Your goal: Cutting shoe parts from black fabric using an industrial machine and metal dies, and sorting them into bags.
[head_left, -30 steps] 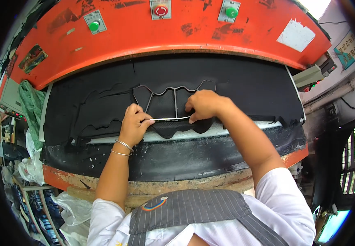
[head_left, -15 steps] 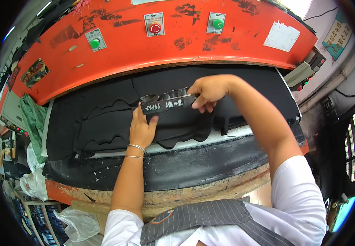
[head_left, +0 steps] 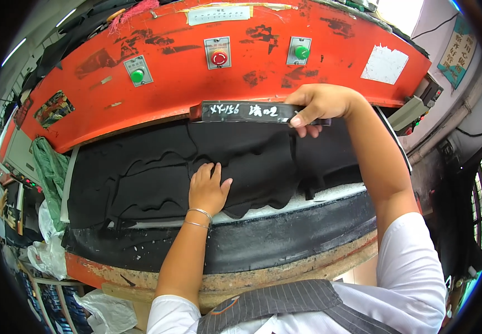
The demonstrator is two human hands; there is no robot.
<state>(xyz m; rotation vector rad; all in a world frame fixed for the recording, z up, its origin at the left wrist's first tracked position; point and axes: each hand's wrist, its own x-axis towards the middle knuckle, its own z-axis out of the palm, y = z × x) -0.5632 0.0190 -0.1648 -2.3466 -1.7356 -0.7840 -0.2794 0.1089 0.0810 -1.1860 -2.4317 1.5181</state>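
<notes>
My right hand (head_left: 321, 108) grips the right end of a cutting die (head_left: 241, 112), a long dark metal piece with white handwriting on its side. The die is lifted above the black sheet material (head_left: 241, 150), close to the red machine front. My left hand (head_left: 208, 189) rests on that sheet with its fingers apart, holding nothing. Wavy cut lines run through the sheet to the left of this hand and along its near edge. Fingers wrapped behind the die are partly hidden.
Across the back stands a red press beam (head_left: 168, 61) with a red stop button (head_left: 218, 57) and two green knobs, one being the right knob (head_left: 302, 52). Green cloth (head_left: 49, 172) and clear plastic bags hang at the left. A worn table edge (head_left: 235, 281) lies before me.
The die has risen away from the sheet toward the press beam and turned, so its writing now reads upright. My left hand has let go of it and come down on the sheet.
</notes>
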